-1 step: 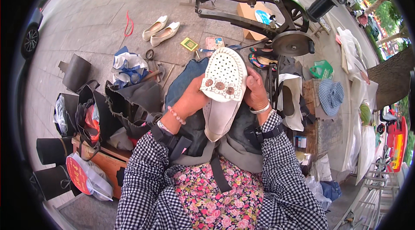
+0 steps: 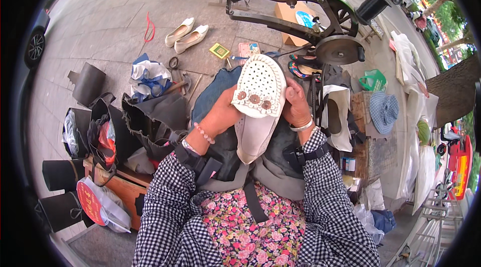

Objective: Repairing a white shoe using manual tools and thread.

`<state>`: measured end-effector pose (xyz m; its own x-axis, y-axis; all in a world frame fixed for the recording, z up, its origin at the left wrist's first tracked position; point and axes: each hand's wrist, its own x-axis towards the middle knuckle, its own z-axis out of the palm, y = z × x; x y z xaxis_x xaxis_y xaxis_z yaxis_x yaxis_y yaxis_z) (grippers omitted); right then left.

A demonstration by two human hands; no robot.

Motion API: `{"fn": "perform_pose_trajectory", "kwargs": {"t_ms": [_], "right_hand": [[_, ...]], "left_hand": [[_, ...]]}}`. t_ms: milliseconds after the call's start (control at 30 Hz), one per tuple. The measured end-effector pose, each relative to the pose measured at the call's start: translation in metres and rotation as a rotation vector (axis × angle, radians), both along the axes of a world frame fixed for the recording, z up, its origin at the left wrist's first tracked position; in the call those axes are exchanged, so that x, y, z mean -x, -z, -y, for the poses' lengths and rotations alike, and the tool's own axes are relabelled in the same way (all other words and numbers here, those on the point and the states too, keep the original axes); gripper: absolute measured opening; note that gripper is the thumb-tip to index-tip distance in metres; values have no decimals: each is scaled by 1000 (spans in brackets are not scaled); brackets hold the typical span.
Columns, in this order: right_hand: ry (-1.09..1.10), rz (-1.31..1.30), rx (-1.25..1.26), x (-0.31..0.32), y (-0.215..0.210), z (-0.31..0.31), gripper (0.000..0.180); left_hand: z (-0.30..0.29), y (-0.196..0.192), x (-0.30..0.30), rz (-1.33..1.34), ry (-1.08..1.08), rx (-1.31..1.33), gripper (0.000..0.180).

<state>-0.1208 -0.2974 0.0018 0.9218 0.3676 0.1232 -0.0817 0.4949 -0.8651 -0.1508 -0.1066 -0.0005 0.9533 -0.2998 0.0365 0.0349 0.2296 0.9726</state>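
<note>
A white flat shoe (image 2: 257, 82) is held up over my lap, toe pointing away from me. Its upper has punched holes, a stitched rim and a row of brownish flower trims. My left hand (image 2: 223, 115) grips its left side, fingers partly hidden beneath it. On the opposite side, my right hand (image 2: 297, 104) is closed round the edge with the thumb along the upper. The pale insole shows toward the heel, which points at me. A dark grey cloth and blue denim lie across my lap under the shoe.
A hand-cranked sewing machine (image 2: 300, 21) stands ahead to the right. Cream shoes (image 2: 191, 39) sit on the paving beyond my lap. Dark bags (image 2: 102, 129) and a hammer (image 2: 186, 83) lie at left. At right are a wooden box (image 2: 371, 131) and a blue checked hat (image 2: 384, 111).
</note>
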Motion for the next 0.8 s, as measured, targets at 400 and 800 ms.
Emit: {"fn": "perform_pose_trajectory", "kwargs": {"t_ms": [400,800], "right_hand": [[-28,24,-13,-1,6,6,45],[-26,4,-5,-5,11,9,40]], "left_hand": [[-4,0,2,5,2,-5,27],[-4,-1,2,27,-15,4,27]]}}
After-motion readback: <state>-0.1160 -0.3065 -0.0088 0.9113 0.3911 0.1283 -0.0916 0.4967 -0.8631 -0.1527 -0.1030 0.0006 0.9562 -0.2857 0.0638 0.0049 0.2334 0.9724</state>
